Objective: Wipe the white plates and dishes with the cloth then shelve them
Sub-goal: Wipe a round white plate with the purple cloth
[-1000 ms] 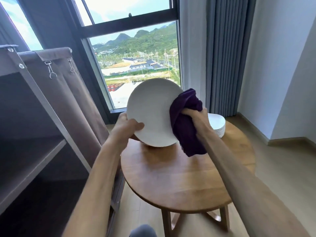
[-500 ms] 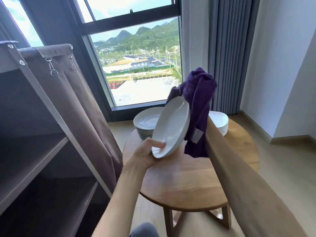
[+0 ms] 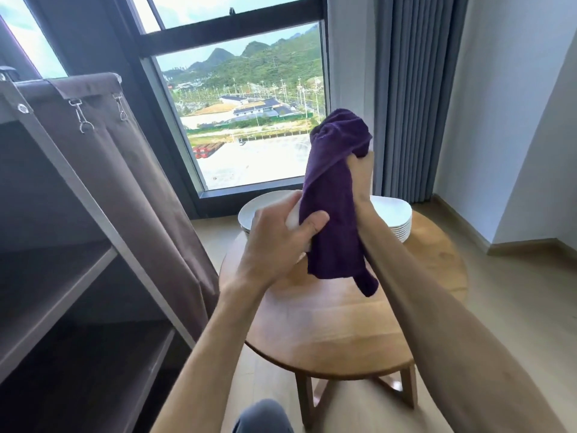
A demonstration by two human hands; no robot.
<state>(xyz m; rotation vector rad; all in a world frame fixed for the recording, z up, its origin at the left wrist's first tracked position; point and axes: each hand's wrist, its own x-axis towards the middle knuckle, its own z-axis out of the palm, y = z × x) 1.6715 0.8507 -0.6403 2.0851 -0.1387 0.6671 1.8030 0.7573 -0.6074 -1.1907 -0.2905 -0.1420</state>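
The purple cloth (image 3: 335,195) now drapes over the plate (image 3: 293,215); left hand (image 3: 274,242) grips both below, right hand (image 3: 359,176) clutches cloth above.

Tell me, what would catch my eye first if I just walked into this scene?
Most likely the dark purple cloth, held up in the middle of the view over a round wooden table. The right hand grips it near the top, while the left hand holds a white plate that the cloth almost hides. Behind them, stacks of white plates sit on the table's far edge, before a big window with green hills.
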